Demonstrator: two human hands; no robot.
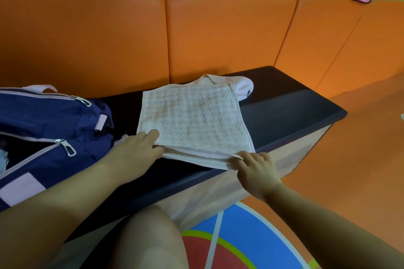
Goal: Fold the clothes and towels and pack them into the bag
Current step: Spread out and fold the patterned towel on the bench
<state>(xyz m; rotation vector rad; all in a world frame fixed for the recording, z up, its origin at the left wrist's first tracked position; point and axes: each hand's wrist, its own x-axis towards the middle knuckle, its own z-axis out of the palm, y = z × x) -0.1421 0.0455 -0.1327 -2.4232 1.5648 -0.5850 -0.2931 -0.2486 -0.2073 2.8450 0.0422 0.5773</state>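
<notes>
While the left hand slips fingers between layers at one near corner of the towel, the right hand pinches the other (likely squaring edges before packing).

My single head camera looks forward and down, close over the dark bench, facing the far orange wall padding; no second view overlaps.

The towel lies folded on the tabletop. The bag sits left of the towel, on the same tabletop. A second cloth lies behind the towel, partly under its far edge. The padded wall stands behind the towel.
</notes>
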